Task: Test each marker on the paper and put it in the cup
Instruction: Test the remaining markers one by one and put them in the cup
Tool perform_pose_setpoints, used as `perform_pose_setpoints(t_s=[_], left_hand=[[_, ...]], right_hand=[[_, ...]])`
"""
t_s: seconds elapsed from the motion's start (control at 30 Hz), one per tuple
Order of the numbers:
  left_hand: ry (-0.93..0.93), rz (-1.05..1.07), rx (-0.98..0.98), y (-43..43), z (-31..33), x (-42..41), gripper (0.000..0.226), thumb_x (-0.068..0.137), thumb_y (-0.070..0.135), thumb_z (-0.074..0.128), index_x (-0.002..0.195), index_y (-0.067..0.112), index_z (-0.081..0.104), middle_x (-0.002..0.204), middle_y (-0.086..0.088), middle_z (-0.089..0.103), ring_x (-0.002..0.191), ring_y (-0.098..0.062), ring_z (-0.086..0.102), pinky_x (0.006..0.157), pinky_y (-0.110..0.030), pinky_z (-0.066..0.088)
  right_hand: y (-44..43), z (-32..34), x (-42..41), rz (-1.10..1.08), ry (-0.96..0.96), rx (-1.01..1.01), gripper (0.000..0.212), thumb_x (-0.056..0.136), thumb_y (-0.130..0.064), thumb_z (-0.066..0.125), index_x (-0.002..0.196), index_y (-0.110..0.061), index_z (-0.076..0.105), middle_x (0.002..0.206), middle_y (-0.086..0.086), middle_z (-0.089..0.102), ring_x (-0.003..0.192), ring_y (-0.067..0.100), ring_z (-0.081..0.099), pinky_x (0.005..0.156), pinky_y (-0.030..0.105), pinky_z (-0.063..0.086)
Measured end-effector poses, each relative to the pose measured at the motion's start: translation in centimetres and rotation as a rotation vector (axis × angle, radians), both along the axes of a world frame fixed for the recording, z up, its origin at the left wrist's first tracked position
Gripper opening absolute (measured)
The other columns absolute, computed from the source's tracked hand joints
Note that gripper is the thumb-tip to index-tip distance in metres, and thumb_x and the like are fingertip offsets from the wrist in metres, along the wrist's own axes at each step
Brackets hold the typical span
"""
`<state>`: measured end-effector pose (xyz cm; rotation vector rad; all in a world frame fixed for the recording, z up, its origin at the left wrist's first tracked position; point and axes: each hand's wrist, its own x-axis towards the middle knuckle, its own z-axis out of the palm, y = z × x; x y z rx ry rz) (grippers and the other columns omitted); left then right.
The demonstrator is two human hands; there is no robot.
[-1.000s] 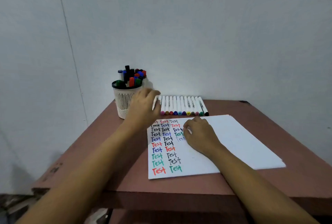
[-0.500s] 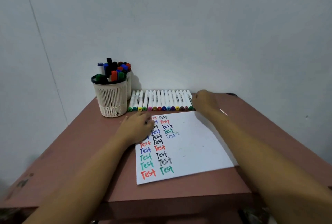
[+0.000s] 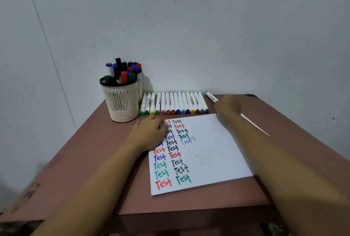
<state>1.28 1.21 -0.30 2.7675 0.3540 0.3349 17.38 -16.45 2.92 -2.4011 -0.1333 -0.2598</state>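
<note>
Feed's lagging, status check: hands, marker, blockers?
Left hand rests on paper. Right hand grips white marker, apart from marker row. Row lies between it and cup.

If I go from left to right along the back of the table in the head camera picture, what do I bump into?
First the cup full of markers, then the row of white markers, then the single marker, then the right hand gripping it.

Likely a plain study corner — bare white wall (image 3: 208,27), small reddish table (image 3: 91,150) (marker-filled cup (image 3: 122,103)).
</note>
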Motion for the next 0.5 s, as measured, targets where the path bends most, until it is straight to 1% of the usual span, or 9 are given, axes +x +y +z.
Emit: perform_pose_setpoints(t_s=[0.03,0.07,0.1,0.17,0.2,0.3,0.33,0.43,0.5], left_hand=[[-0.010,0.001,-0.015,0.0,0.0,0.0,0.043,0.098,0.040,0.033,0.136,0.023,0.043,0.140,-0.001,0.043,0.128,-0.018,0.039,0.109,-0.047,0.027],[-0.027,0.003,-0.032,0.0,0.0,0.0,0.044,0.098,0.040,0.033,0.136,0.021,0.043,0.140,-0.002,0.043,0.128,-0.018,0.039,0.110,-0.046,0.027],[-0.056,0.008,-0.057,0.0,0.0,0.0,0.045,0.098,0.039,0.033,0.137,0.019,0.042,0.140,-0.003,0.043,0.129,-0.019,0.039,0.110,-0.043,0.027],[-0.150,0.024,-0.125,-0.2,0.2,-0.1,0.047,0.098,0.036,0.036,0.139,0.014,0.039,0.143,-0.007,0.040,0.131,-0.019,0.036,0.109,-0.035,0.027],[-0.206,0.030,-0.154,-0.3,0.3,-0.2,0.048,0.099,0.035,0.037,0.141,0.012,0.036,0.145,-0.007,0.037,0.133,-0.019,0.033,0.109,-0.032,0.025],[-0.392,-0.001,-0.121,-0.5,0.4,-0.7,0.052,0.098,0.029,0.042,0.144,0.010,0.029,0.149,-0.006,0.029,0.138,-0.017,0.025,0.110,-0.028,0.021],[-0.456,-0.024,-0.079,-0.5,0.5,-0.8,0.053,0.097,0.027,0.045,0.144,0.010,0.028,0.150,-0.006,0.028,0.138,-0.017,0.024,0.111,-0.029,0.021],[-0.571,-0.097,0.058,-0.5,0.6,-1.4,0.060,0.093,0.027,0.054,0.144,0.012,0.029,0.149,-0.007,0.030,0.137,-0.021,0.028,0.110,-0.037,0.025],[-0.585,-0.128,0.159,-0.6,0.5,-1.7,0.056,0.091,0.029,0.055,0.140,0.010,0.037,0.139,-0.010,0.043,0.129,-0.024,0.040,0.105,-0.042,0.032]], right_hand=[[-0.2,0.2,-0.1,-0.018,-0.002,0.067,0.015,0.093,-0.008,0.048,0.084,0.002,0.055,0.082,0.009,0.050,0.081,0.029,0.049,0.058,0.030,0.032],[-0.4,0.4,-0.2,-0.024,-0.004,0.126,0.017,0.092,-0.009,0.048,0.094,0.004,0.059,0.084,0.010,0.051,0.079,0.027,0.048,0.058,0.029,0.033],[-0.6,0.5,-0.4,-0.014,-0.011,0.181,0.021,0.091,-0.010,0.048,0.098,0.006,0.060,0.084,0.011,0.052,0.073,0.024,0.048,0.055,0.029,0.033],[-1.0,0.9,-1.4,0.062,-0.049,0.307,0.021,0.088,-0.009,0.048,0.091,0.005,0.064,0.076,0.010,0.052,0.059,0.018,0.043,0.046,0.025,0.032],[-1.3,1.2,-2.2,0.114,-0.059,0.382,0.019,0.087,-0.007,0.049,0.085,0.001,0.065,0.072,0.009,0.050,0.055,0.016,0.039,0.046,0.022,0.031],[-1.8,1.9,-4.9,0.274,-0.026,0.592,0.017,0.086,-0.006,0.052,0.079,-0.002,0.067,0.063,0.002,0.053,0.060,0.015,0.044,0.060,0.025,0.040],[-2.0,2.0,-5.7,0.324,0.001,0.648,0.017,0.087,-0.006,0.053,0.077,-0.002,0.066,0.062,0.001,0.053,0.060,0.015,0.045,0.062,0.026,0.042],[-2.2,1.9,-7.8,0.456,0.079,0.734,0.020,0.088,-0.005,0.053,0.073,-0.009,0.065,0.061,0.000,0.052,0.053,0.011,0.044,0.055,0.023,0.041],[-2.0,1.5,-8.7,0.492,0.118,0.788,0.020,0.089,-0.003,0.052,0.074,-0.007,0.064,0.060,0.001,0.050,0.050,0.009,0.043,0.051,0.021,0.039]])
